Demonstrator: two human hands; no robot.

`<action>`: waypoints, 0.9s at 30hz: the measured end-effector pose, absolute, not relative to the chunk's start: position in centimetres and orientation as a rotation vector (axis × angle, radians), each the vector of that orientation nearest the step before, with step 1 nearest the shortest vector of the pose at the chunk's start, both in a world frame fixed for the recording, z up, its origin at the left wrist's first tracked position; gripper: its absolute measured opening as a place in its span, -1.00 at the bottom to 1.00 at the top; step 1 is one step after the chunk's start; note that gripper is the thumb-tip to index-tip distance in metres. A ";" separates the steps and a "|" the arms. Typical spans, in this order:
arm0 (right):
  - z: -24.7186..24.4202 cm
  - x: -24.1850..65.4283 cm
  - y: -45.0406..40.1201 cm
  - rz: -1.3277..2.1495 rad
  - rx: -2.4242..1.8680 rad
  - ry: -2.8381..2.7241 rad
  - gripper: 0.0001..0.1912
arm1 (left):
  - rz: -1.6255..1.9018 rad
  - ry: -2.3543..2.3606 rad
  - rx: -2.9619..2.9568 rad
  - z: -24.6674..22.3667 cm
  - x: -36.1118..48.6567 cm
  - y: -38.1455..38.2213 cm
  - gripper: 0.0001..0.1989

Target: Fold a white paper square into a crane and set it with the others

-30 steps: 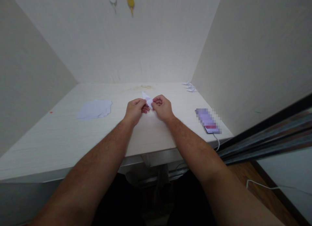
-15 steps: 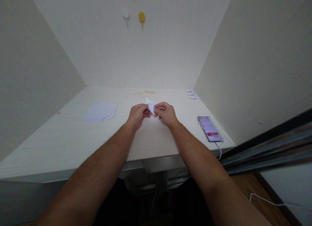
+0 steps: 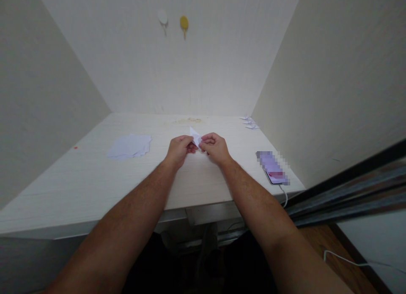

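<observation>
A small piece of folded white paper (image 3: 195,136) is held between both hands, a little above the middle of the table. Its pointed tip sticks up and away from me. My left hand (image 3: 180,148) pinches its left side, thumb on top and fingers curled beneath. On the other side my right hand (image 3: 216,147) grips the lower right edge between thumb and fingers. The fingers cover the paper's lower part, so its full shape is hidden.
Loose white sheets (image 3: 130,146) lie stacked at the left. Several small folded paper pieces (image 3: 250,123) sit at the back right. A phone (image 3: 272,168) with a white cable (image 3: 284,196) lies near the right edge. Two hooks, one yellow (image 3: 184,23), are on the back wall.
My right thumb and fingertips have shifted slightly left along the paper's lower edge. Both hands keep hold of the paper in about the same place.
</observation>
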State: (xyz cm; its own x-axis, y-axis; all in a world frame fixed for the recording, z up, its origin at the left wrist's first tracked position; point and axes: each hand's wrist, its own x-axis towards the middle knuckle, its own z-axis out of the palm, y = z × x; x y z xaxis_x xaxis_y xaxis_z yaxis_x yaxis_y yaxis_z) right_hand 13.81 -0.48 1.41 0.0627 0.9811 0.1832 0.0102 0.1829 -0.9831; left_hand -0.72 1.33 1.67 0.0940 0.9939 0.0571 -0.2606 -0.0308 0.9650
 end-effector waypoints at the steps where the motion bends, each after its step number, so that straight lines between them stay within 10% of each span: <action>1: 1.4 13.8 -0.5 1.014 -1.110 -1.246 -0.68 | 1.280 0.927 1.098 1.7 -0.7 1.3 -0.83; 17: 0.9 13.9 -0.2 0.900 -1.062 -1.263 -0.53 | 1.303 1.027 1.278 1.3 -0.5 1.3 -0.85; 27: 0.2 14.2 -0.2 0.743 -1.086 -1.449 -0.78 | 1.342 1.012 1.211 1.2 -0.5 1.6 -0.83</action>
State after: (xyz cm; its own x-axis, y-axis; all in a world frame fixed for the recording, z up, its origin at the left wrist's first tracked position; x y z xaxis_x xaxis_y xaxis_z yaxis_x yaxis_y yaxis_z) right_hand 14.20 -0.17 0.21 0.0471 0.9173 0.3954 0.2141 0.3774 -0.9010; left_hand -0.46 1.59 1.18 0.0255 0.9909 0.1321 -0.1454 -0.1270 0.9812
